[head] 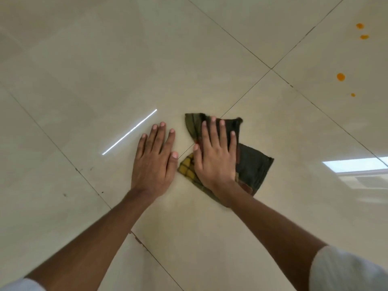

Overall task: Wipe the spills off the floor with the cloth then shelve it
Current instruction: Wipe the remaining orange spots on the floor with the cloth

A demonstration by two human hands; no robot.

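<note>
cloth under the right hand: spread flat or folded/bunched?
Bunched, not flat. The cloth shows overlapping layers and uneven corners sticking out around the right hand, which presses palm-down on it against the floor.

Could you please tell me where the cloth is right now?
The cloth lies flat on the floor at centre, under the right hand, beside the left hand.
</note>
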